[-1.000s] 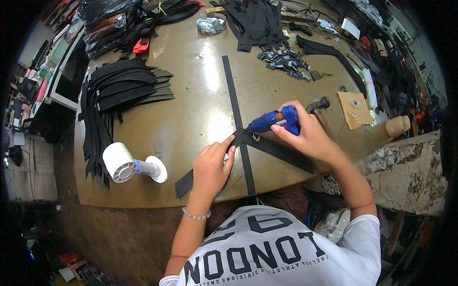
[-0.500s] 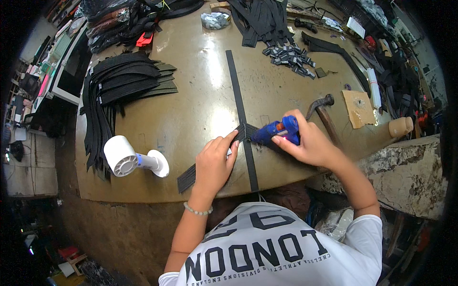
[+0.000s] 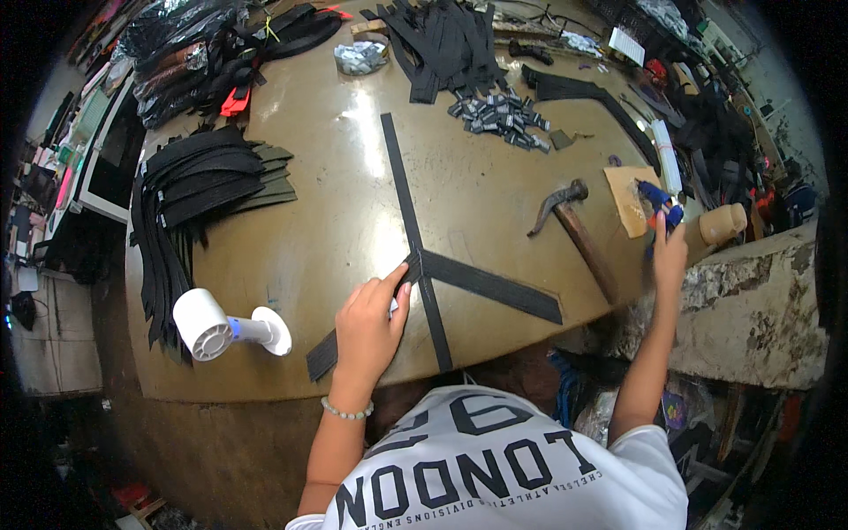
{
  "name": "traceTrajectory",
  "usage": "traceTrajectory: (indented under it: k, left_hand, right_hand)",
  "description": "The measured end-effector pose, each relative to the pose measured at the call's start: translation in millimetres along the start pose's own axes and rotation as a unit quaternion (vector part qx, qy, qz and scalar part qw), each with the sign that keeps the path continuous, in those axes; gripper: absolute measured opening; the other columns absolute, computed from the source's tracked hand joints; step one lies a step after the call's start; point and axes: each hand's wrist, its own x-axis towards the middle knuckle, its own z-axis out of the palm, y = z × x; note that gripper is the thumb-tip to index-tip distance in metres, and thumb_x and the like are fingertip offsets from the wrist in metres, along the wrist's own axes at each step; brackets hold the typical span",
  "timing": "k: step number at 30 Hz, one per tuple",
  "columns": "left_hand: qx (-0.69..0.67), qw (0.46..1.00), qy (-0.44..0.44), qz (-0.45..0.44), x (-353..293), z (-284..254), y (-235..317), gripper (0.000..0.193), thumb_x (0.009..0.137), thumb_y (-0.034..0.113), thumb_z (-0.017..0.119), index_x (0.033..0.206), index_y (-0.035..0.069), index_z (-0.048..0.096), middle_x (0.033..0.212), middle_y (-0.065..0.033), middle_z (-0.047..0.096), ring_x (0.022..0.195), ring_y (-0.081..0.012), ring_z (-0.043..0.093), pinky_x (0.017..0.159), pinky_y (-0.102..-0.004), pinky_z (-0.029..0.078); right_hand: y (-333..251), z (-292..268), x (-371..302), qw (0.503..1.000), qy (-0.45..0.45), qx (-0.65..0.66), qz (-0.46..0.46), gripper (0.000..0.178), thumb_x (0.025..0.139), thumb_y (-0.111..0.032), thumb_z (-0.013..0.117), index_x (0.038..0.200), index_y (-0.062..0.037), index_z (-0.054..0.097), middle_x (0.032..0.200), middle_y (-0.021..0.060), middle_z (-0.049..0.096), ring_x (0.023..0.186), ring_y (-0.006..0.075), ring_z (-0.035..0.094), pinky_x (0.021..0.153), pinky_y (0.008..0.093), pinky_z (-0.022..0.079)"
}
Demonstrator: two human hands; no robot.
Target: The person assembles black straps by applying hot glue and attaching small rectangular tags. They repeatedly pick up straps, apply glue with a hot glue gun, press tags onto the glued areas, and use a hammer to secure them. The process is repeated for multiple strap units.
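A long narrow black strip point(image 3: 402, 185) lies lengthwise on the table. Across it is a wider black strap point(image 3: 495, 287), bent at the crossing, with one arm running right and the other toward the lower left. My left hand point(image 3: 367, 327) grips the wide strap just left of the crossing, fingertips pressed on it. A small white piece point(image 3: 393, 306) shows beside the thumb. Far to the right, my right hand point(image 3: 670, 256) is closed round a blue glue gun point(image 3: 658, 199), its front over a brown cardboard piece point(image 3: 625, 201). The hand partly hides the gun.
A hammer point(image 3: 587, 243) lies between the strap and the cardboard. At left are a white handheld fan point(image 3: 201, 322) and stacked black straps point(image 3: 199, 172). Small dark buckle-like pieces point(image 3: 499, 119) are heaped at the back, near more black straps point(image 3: 446, 44) and a bag point(image 3: 360, 58).
My right hand has carried the glue gun from the crossing to the cardboard at right, uncovering the strap's right arm. My left hand stays on the strap. The whole view has shifted.
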Motion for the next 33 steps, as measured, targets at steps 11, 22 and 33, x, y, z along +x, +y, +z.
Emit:
traceTrajectory:
  k: [11,22,33]
  left_hand:
    - [-0.017,1.000,0.001,-0.012,-0.8,-0.6,0.9,0.021,0.089,0.014,0.068,0.108,0.007,0.070,0.070,-0.0102,0.057,0.063,-0.0245,0.054,0.061,-0.0359,0.045]
    - [-0.023,0.999,0.030,0.015,-2.4,1.1,-3.0,0.021,0.087,0.015,0.069,0.107,0.009,0.070,0.073,-0.0084,0.060,0.066,-0.0252,0.058,0.062,-0.0368,0.048]
    - [-0.024,0.999,-0.006,-0.022,-30.3,-5.6,14.5,0.021,0.087,0.015,0.070,0.107,0.009,0.071,0.069,-0.0097,0.055,0.061,-0.0257,0.054,0.058,-0.0367,0.044]
  right_hand:
    - [-198.0,102.8,28.2,0.911,-0.176,0.270,-0.258,0.028,0.085,-0.027,0.072,0.095,-0.0006,0.074,0.084,0.0160,0.072,0.077,0.0274,0.070,0.074,0.0351,0.054]
    - [-199.1,85.5,19.8,0.878,-0.215,0.337,-0.263,0.022,0.087,-0.018,0.071,0.098,0.0015,0.073,0.082,0.0098,0.072,0.063,0.0139,0.066,0.060,0.0273,0.052]
    - [-160.1,10.2,-188.1,0.757,-0.413,0.430,-0.268,0.018,0.087,-0.007,0.071,0.102,0.0023,0.071,0.087,0.0132,0.071,0.071,0.0165,0.066,0.066,0.0278,0.053]
